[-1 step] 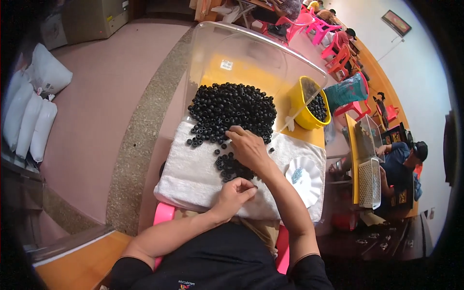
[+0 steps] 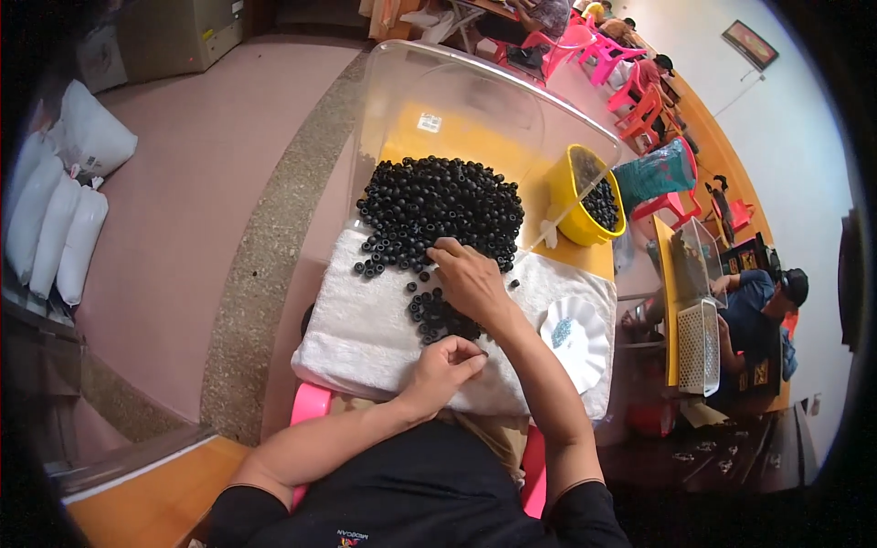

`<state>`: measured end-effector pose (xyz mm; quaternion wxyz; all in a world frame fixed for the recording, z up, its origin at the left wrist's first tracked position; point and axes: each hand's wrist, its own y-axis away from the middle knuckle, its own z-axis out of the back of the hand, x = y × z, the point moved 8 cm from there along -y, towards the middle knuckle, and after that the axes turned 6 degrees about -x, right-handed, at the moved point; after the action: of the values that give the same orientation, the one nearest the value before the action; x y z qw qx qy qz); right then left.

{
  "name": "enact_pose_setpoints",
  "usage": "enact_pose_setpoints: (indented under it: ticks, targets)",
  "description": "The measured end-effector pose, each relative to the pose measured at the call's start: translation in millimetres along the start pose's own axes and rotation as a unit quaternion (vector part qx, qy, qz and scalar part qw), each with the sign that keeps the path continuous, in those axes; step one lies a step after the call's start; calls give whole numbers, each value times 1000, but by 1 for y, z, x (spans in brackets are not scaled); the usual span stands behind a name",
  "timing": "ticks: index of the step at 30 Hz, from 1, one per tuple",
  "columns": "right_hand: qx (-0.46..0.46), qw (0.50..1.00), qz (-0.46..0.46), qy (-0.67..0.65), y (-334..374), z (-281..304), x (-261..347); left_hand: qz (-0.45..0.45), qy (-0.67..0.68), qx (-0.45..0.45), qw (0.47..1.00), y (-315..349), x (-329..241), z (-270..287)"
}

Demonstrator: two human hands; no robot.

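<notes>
A big heap of round black beads with holes (image 2: pixel 438 201) lies in a clear plastic bin tipped toward me. Some have spilled onto a white towel (image 2: pixel 356 324). My right hand (image 2: pixel 470 281) reaches over the heap's near edge, its bent fingertips touching beads; what they pinch, if anything, is hidden. Below it, a smaller group of beads (image 2: pixel 437 315) rests on the towel. Close to my body, my left hand (image 2: pixel 442 376) pinches a tiny dark piece between thumb and forefinger, too small to make out.
The clear bin (image 2: pixel 370 119) stands on a yellow table. Right of it is a yellow tub (image 2: pixel 568 205) holding more black pieces. A white fluted dish (image 2: pixel 585 352) with small bluish bits sits by my right forearm. White sacks (image 2: pixel 82 237) are at left; a person (image 2: pixel 763 306) works at right.
</notes>
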<state>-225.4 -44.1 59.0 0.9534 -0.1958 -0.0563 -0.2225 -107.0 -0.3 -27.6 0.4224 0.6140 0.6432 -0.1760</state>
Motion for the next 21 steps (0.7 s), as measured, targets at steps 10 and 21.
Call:
enact_pose_setpoints:
  ticks: [10,21]
  targets:
    - [-12,998,-60,-32,11,4,-18,8,-3,-5,1000,2,-7,-1]
    - [42,997,-57,-18,20,6,-17,14,10,-12,1000,2,-2,2]
